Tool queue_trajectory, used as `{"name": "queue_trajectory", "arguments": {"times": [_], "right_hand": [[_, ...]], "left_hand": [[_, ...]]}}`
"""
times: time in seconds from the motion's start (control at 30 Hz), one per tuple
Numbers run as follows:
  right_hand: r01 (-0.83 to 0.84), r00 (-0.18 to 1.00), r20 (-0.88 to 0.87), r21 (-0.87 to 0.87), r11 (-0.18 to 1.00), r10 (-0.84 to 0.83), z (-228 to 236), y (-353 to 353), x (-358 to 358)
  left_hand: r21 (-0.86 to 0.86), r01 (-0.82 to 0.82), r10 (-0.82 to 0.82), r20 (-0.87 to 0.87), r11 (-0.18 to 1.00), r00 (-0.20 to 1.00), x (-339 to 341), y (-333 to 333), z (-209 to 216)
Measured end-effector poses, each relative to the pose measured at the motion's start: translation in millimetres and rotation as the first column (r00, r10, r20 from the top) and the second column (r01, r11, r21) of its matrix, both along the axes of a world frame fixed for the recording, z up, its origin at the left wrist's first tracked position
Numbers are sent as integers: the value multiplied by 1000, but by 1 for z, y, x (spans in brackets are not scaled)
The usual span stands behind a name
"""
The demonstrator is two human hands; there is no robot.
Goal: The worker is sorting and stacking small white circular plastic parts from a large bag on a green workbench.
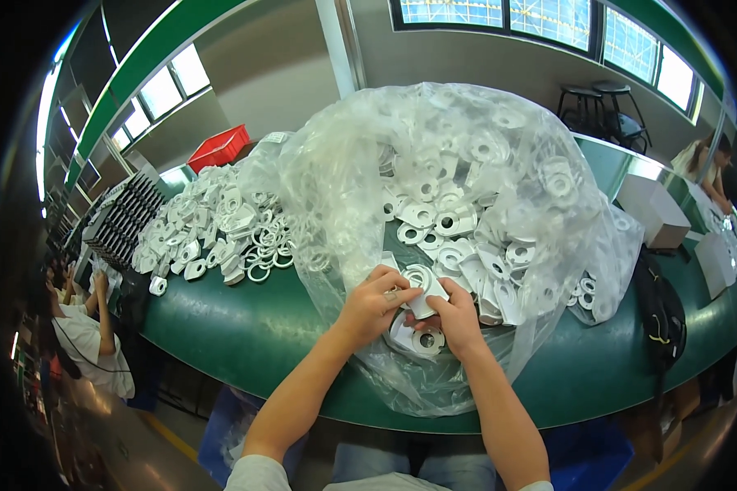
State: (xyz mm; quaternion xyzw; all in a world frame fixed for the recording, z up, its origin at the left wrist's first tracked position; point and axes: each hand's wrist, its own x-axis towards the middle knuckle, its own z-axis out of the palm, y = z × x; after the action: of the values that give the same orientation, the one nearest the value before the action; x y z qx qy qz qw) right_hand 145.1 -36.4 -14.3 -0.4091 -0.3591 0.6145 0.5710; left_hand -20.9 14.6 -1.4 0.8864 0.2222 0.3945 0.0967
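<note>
Both my hands are together in front of the opening of a large clear plastic bag [336, 155]. Between them is a white plastic part with a round ring end [424, 304]. My right hand [458, 317] grips its right side, thumb on top. My left hand [370, 306] is closed at its left side, fingertips on the ring end; whether a separate ring lies there is too small to tell. Just below my fingers lies another white part with a round hole [427, 341]. Behind them, a heap of similar white parts [450, 219] spills from the bag.
Left of the bag lie a pile of white parts [209, 217] and loose white rings [270, 245]. Beyond are stacked black trays [124, 219] and a red bin [219, 148]. A white box [652, 211] and black bag [662, 315] sit rightward on the green table [221, 319]. Co-workers sit at both sides.
</note>
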Motion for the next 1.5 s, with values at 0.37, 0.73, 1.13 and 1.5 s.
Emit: {"name": "queue_trajectory", "arguments": {"times": [0.37,0.73,1.13,1.5], "right_hand": [[19,1000,10,-6,1000,-19,-4,1,-4],[78,997,-17,41,996,-78,-7,-2,-4],[113,988,-112,100,989,-101,-13,6,-6],[30,987,144,263,964,-70,-11,1,-12]], "left_hand": [[196,-72,94,-104,978,990,1,-11,2],[191,-62,90,-146,980,985,4,-9,-6],[-161,-37,74,229,986,971,1,-9,2],[-706,167,238,438,688,867,-10,-6,4]]}}
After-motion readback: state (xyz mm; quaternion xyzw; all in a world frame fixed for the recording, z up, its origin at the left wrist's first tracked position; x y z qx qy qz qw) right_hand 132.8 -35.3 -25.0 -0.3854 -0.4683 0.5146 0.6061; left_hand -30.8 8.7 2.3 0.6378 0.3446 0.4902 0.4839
